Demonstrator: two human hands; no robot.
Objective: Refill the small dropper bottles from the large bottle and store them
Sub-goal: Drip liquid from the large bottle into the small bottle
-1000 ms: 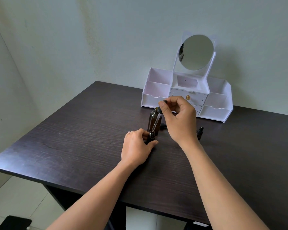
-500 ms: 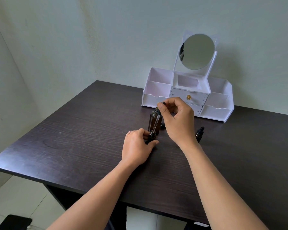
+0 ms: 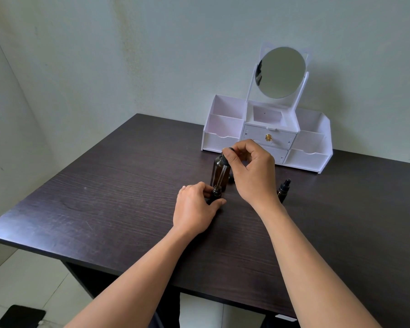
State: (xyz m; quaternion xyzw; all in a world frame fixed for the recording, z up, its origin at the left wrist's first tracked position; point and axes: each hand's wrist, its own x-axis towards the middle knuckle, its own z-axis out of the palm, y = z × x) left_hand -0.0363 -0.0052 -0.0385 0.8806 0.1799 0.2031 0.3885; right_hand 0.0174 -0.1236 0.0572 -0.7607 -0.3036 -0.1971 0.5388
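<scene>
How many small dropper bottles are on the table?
2. The uncapped bottle is held by the left hand, before the large bottle; the capped bottle stands right of the right hand. Another may hide behind that hand.

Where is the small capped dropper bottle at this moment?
In the head view, the capped dropper bottle stands on the table, just right of the right hand, in front of the white organizer.

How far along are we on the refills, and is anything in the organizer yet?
Done: nothing stored; the white organizer shows no bottles in its visible compartments. In hand: left hand grips an open small bottle while right hand pinches the dropper, tip at its neck. Left: cap it, then store it and the capped bottle by the right wrist, fill unclear.
</scene>
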